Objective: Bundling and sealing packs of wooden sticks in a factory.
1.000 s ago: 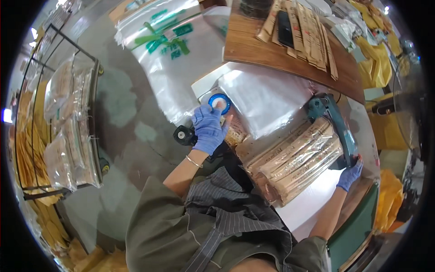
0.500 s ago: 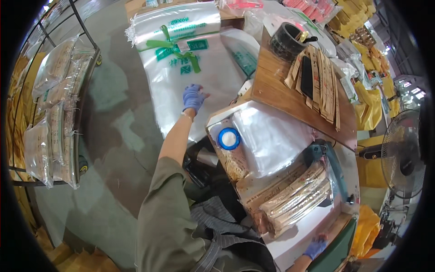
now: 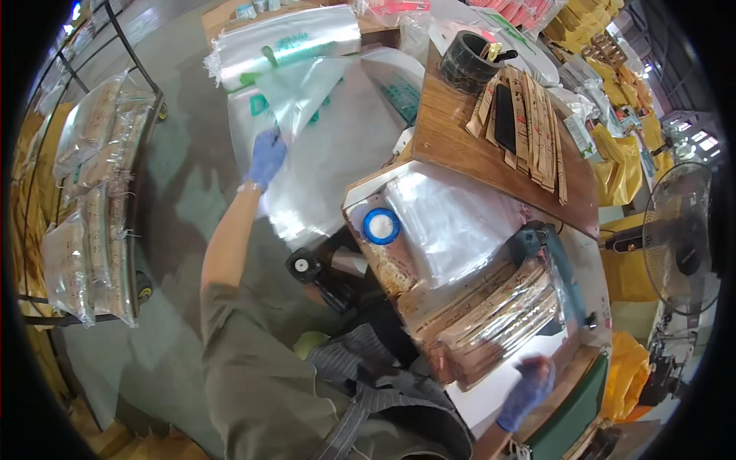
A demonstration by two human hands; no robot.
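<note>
My left hand (image 3: 268, 157), in a blue glove, is closed on the edge of a large clear plastic bag (image 3: 330, 146). The held part rises off a stack of such bags with green print, so most of that print is now covered. A rolled bundle of bags (image 3: 287, 34) lies at the stack's far end, beside a green tie (image 3: 249, 78). My right hand (image 3: 527, 391), also blue-gloved, is smeared by motion over the white worktop. Closest to it is a clear-wrapped bundle of brown paper strips (image 3: 498, 326); whether its fingers hold anything does not show.
On the worktop lie smaller clear bags (image 3: 452, 222), a blue-rimmed round container (image 3: 381, 226) and a teal device (image 3: 556, 264). The raised wooden board (image 3: 452, 126) carries a tape roll (image 3: 468, 63) and brown strips (image 3: 533, 126). A loaded cart (image 3: 100, 199) stands left, a fan (image 3: 686, 238) right.
My left hand has closed on a bag and drawn it up, moving left. My right hand has come up and inward from the lower edge, nearer the wrapped bundle.
</note>
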